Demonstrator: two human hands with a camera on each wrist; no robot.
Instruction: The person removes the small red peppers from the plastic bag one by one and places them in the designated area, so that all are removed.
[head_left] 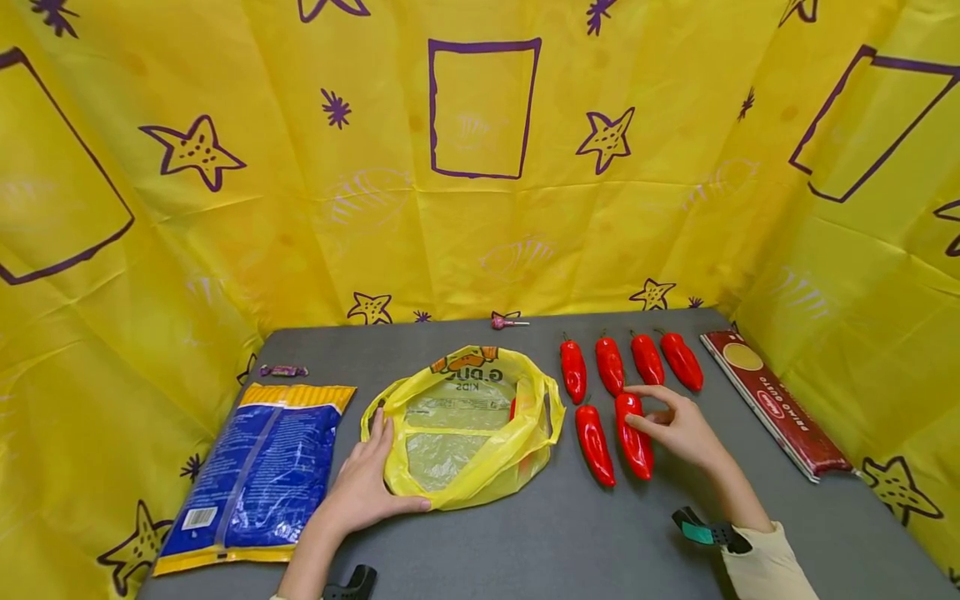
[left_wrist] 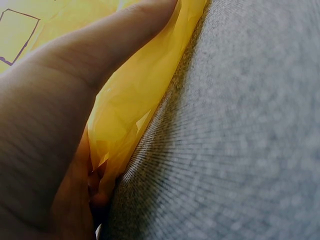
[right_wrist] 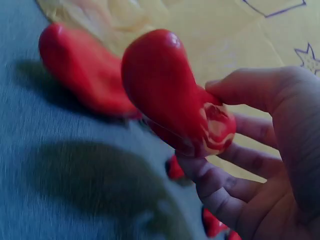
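My right hand [head_left: 671, 425] pinches a glossy red pepper [head_left: 634, 437] by its stem end, between thumb and fingers. In the right wrist view this pepper [right_wrist: 157, 85] is raised, with a shadow on the table below it. Another red pepper [head_left: 595, 446] lies just left of it. My left hand [head_left: 367, 479] rests against the left side of a yellow plastic bag [head_left: 480, 496], fingers spread along the rim and thumb stretched across the front. The bag lies with its mouth open; a bit of red shows inside at its right.
Several red peppers [head_left: 647, 358] lie in a row at the back right. A red Primo Gusto packet [head_left: 776, 404] lies beyond them. On the left are a blue and yellow package [head_left: 281, 467] and a purple wrapped candy [head_left: 283, 371]. A lollipop [head_left: 501, 322] lies near the yellow curtain [head_left: 480, 242].
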